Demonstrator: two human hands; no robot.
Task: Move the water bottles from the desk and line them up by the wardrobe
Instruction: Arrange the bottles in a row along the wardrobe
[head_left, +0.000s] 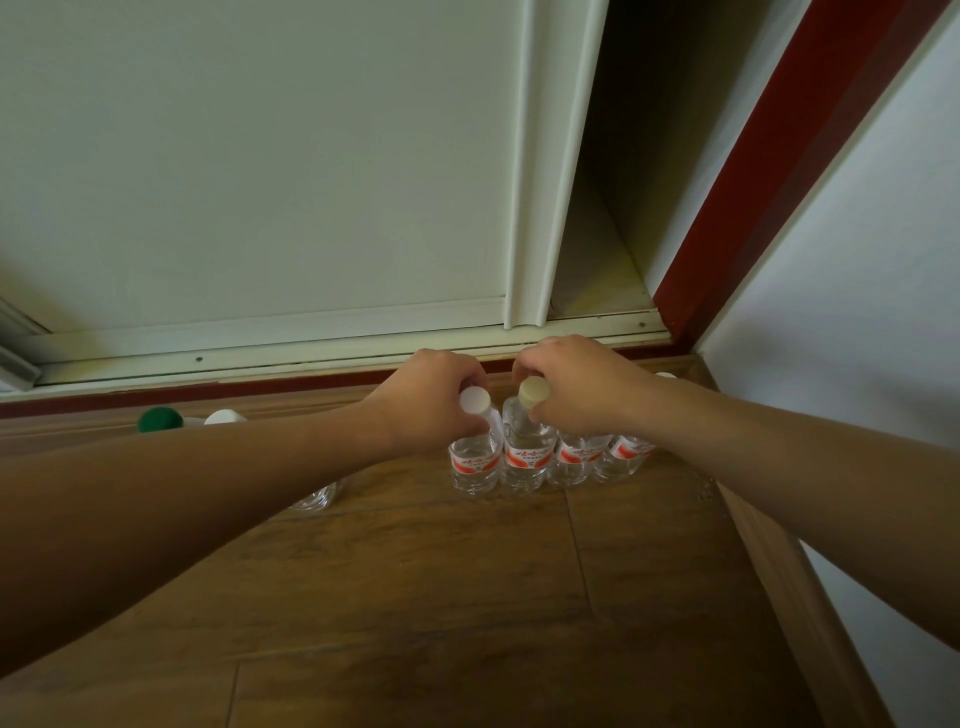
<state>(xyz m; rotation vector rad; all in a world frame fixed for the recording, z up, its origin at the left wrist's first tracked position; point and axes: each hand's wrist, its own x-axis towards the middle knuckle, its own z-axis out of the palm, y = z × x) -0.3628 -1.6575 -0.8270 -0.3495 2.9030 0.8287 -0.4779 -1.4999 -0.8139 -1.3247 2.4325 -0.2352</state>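
Note:
Several clear water bottles with red-and-white labels stand upright in a row on the wooden floor along the foot of the wardrobe (311, 332). My left hand (426, 405) grips the neck of a white-capped bottle (475, 465). My right hand (576, 384) grips the neck of the cream-capped bottle (527, 460) right beside it. Two more labelled bottles (576, 460) (626, 454) stand to the right, partly hidden under my right wrist. Left of my left forearm show a green cap (158, 420) and a white cap (224, 417), and a bottle's base (314, 500) shows below the arm.
The wardrobe's sliding door (260, 156) is pale, with an open dark gap (623, 182) at its right. A dark red frame (779, 171) and a white wall (857, 312) close off the right side. Wooden skirting (810, 597) runs along that wall. Wooden floor (467, 597) lies in front.

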